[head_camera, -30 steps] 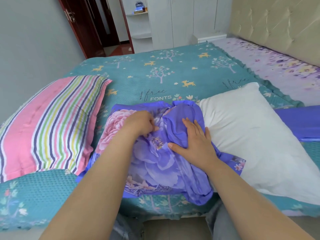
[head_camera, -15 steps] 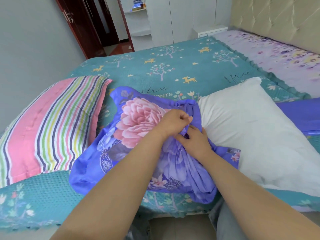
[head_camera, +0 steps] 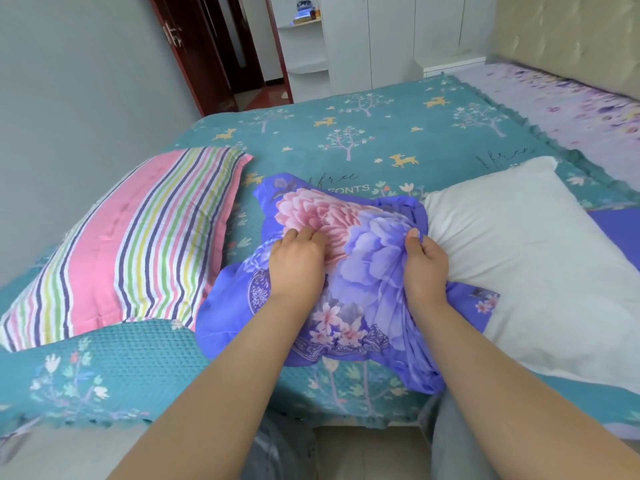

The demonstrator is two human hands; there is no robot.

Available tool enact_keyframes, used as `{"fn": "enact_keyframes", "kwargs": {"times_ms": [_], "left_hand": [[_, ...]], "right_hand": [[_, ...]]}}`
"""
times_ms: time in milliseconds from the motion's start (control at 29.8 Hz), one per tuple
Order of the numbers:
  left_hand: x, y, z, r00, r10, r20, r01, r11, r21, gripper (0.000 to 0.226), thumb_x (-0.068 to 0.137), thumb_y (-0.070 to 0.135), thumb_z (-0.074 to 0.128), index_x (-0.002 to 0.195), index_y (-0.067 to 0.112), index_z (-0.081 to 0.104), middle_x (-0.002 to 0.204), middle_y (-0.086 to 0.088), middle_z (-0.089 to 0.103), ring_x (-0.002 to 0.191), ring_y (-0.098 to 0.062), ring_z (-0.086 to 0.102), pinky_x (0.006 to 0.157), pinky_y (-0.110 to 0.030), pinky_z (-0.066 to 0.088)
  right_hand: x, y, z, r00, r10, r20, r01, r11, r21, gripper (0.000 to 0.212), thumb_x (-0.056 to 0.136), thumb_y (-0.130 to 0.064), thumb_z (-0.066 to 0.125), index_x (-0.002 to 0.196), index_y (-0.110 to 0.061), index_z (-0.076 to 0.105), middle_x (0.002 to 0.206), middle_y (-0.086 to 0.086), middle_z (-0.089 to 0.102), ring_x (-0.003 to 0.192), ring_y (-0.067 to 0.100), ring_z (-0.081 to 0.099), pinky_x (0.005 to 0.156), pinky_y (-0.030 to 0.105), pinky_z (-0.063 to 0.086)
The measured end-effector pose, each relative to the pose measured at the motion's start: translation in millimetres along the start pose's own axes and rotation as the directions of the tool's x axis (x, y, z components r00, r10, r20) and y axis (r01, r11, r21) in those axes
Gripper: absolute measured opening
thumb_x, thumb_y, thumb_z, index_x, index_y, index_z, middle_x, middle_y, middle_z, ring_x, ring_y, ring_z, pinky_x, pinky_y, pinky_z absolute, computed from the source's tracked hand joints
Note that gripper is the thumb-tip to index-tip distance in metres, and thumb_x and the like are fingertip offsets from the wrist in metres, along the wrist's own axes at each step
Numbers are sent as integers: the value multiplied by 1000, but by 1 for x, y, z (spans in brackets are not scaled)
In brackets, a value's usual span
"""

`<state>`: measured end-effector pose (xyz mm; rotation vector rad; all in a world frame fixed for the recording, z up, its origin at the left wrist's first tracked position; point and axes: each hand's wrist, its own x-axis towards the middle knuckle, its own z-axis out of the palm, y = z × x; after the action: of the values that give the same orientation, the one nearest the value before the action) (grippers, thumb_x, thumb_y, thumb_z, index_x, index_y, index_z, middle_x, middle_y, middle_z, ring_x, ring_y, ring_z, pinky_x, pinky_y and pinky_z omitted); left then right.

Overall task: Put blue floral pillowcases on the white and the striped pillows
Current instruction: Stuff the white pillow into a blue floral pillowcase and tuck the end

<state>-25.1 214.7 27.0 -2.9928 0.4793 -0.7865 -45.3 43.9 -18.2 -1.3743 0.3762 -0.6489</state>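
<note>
We see the blue floral pillowcase [head_camera: 363,271] bunched near the front edge of the bed [head_camera: 381,133], lying between the two pillows, with its pink and lilac flower print facing up. Our left hand [head_camera: 294,261] rests on the case at about 9 o'clock of its middle, fingers [head_camera: 304,235] curled down into the pink bloom and gathering cloth. Our right hand [head_camera: 426,268] is at 3 o'clock of the case, its thumb and fingers pinching a fold of the blue fabric right beside the white pillow [head_camera: 540,258]. A corner of the case lies over that pillow's near left edge. The white pillow lies bare at 3 o'clock of the case, touching it. The striped pillow [head_camera: 128,244], pink with many thin coloured lines, lies at 9 o'clock, just beside the case's left edge, and is also uncovered. Beyond the white pillow, at the frame's right edge, a second piece of plain blue fabric [head_camera: 620,230] shows; we cannot tell what it is. The teal bedspread carries trees and deer. At 12 o'clock stand white cupboards [head_camera: 374,39] and a dark red door [head_camera: 194,50].
</note>
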Motion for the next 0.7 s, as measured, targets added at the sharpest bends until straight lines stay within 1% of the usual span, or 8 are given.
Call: {"fn": "enact_keyframes", "kwargs": {"times_ms": [134, 235, 335, 402, 503, 570, 637, 704], "left_hand": [[2, -2, 3, 989, -116, 87, 132, 971, -200, 16, 85, 8, 52, 96, 4, 63, 99, -14, 62, 93, -36, 56, 71, -40, 42], [0, 9, -1, 990, -88, 108, 113, 962, -250, 35, 91, 39, 52, 101, 6, 59, 105, -14, 59, 99, -35, 53, 80, -41, 42], [-3, 24, -9, 971, -16, 240, 44, 993, -110, 70, 78, 68, 54, 113, 8, 52, 112, -10, 55, 105, -31, 52, 84, -40, 42], [0, 29, -13, 963, -23, 269, 32, 999, -30, 60, 81, 59, 59, 113, 8, 55, 109, -9, 59, 103, -31, 56, 77, -36, 43], [2, 37, -16, 967, -5, 256, 0, 1000, 20, 16, 89, 28, 57, 97, 15, 63, 94, -7, 63, 91, -30, 62, 63, -31, 35], [-1, 41, -14, 973, 29, 229, -32, 999, 13, 16, 87, 18, 54, 97, 21, 66, 92, -5, 62, 88, -30, 61, 62, -30, 33], [-2, 37, -9, 975, -38, 220, 75, 984, -162, 16, 87, 18, 56, 96, 22, 69, 88, -4, 64, 84, -29, 60, 63, -28, 35], [0, 22, -6, 929, -210, 305, 348, 775, -528, 10, 87, 18, 61, 82, 21, 68, 72, 6, 63, 69, -16, 58, 62, -25, 40]], "right_hand": [[-6, -3, -2, 996, -41, 82, 43, 999, -16, 44, 98, -18, 48, 59, -22, 27, 58, -3, 22, 55, 8, 21, 54, 29, 22], [-3, -6, -3, 990, -37, 134, 41, 999, -24, 43, 97, -16, 51, 60, -20, 28, 59, -1, 22, 55, 7, 21, 54, 27, 22], [-2, -6, -2, 982, -45, 181, 46, 999, -5, 41, 95, -15, 53, 61, -16, 31, 60, 1, 23, 55, 7, 22, 52, 26, 22], [-2, -5, -1, 978, -61, 199, 64, 998, -9, 44, 95, -15, 54, 59, -18, 28, 58, 0, 22, 53, 6, 21, 50, 25, 20], [-4, -5, 0, 974, -59, 219, 63, 998, -11, 48, 94, -15, 55, 57, -20, 25, 53, -7, 22, 52, 6, 20, 49, 24, 20], [-5, -6, 0, 971, -44, 234, 51, 998, -21, 48, 94, -15, 56, 57, -20, 25, 49, -11, 21, 52, 6, 21, 50, 25, 22], [-3, -8, -4, 966, -17, 259, 38, 997, -74, 45, 95, -21, 54, 58, -18, 30, 51, -8, 27, 54, 8, 25, 54, 26, 24], [2, -10, -9, 937, 117, 330, -61, 983, -174, 42, 97, -37, 47, 63, -14, 51, 60, -2, 50, 60, 8, 43, 62, 25, 36]]}}
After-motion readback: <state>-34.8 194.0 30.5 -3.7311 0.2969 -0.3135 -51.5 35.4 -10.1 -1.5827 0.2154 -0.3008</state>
